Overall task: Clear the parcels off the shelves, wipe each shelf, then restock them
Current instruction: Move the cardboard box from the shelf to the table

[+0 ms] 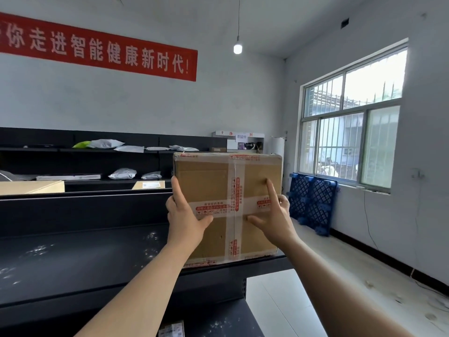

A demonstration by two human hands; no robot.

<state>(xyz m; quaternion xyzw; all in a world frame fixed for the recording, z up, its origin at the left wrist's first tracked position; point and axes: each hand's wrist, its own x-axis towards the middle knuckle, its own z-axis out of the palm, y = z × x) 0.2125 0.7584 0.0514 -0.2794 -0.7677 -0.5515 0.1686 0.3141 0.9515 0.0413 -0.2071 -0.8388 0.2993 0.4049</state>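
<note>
We count seven soft mailer bags (105, 143) on the two far shelves (48, 150), five on the upper and two on the lower. Nearer stand two flat cardboard boxes (149, 184), then one large taped carton (227, 181) at the right end of the near shelf (85, 259), its base at the front edge. Two blue pallets (312, 203) lean on the wall under the window at far right. The leftmost cardboard box is cut by the frame, a small labelled parcel (171, 329) is clipped at the bottom edge, and the red print on the carton's tape is too small to read. Both bare forearms reach forward. The left hand (187, 215) lies spread at the carton's left edge, fingers straight up, thumb across the front. The right hand (274, 215) presses the front face, forefinger up, thumb out to the left. Its other fingers are hard to make out.
</note>
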